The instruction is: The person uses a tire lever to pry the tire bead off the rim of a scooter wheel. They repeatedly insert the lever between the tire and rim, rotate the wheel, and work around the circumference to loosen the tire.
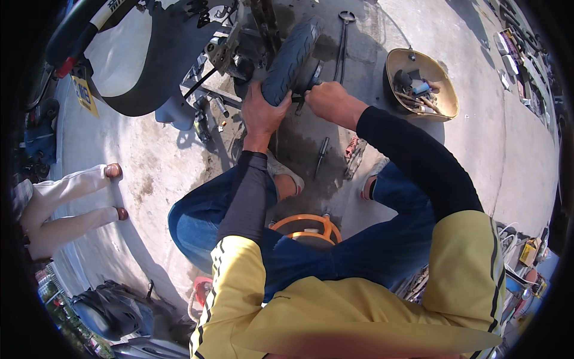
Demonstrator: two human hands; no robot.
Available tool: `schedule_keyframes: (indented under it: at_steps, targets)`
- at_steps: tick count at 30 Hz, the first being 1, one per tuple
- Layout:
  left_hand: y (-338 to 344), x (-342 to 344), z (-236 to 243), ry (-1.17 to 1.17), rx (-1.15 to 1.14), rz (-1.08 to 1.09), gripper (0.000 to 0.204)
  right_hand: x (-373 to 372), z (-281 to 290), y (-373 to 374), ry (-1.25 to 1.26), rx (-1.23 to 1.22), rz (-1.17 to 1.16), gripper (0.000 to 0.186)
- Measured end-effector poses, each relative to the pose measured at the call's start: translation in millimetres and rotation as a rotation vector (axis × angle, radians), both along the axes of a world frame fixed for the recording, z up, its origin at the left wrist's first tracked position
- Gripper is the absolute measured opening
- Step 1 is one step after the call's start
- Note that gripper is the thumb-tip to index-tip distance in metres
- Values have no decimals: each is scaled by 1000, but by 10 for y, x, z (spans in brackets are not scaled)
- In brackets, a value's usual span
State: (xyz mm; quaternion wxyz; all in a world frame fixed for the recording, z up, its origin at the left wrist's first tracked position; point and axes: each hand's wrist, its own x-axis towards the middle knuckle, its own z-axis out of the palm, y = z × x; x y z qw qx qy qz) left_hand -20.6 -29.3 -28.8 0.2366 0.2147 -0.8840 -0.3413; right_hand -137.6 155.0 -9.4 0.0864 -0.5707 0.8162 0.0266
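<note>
A black motorcycle tire (291, 60) stands upright in front of me, below the frame of a partly dismantled motorbike. My left hand (263, 113) is closed round its near end, thumb on the right side and fingers on the left. Just right of the wheel, my right hand (330, 103) is closed beside the axle area. A dark metal piece (315, 74) shows above that fist, but what the fingers grip is hidden.
Long-handled pliers (342, 45) lie beyond my right hand. A tan bin (448, 90) holds odd parts. A screwdriver-like tool (322, 152) and a red-coiled part (351, 146) lie between my feet. An orange-rimmed stool (332, 227) is under me. Someone in pale trousers (72, 185) stands left.
</note>
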Motion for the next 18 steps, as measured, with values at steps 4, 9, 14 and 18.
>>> schedule_keyframes:
  at_steps: [4, 9, 14, 18]
  targets:
    - [-60, -49, -19, 29, -57, -72, 67, 247, -152, 251, -63, -21, -190, 24]
    - [-103, -78, -57, 112, -62, -73, 65, 287, -26, 249, -148, -16, -215, 26]
    - [-75, -78, -29, 75, -29, -68, 67, 572, -67, 140, -160, 2, -319, 27]
    - [-7, 4, -31, 48, 66, -3, 77, 590, 133, -186, -204, -21, -286, 21]
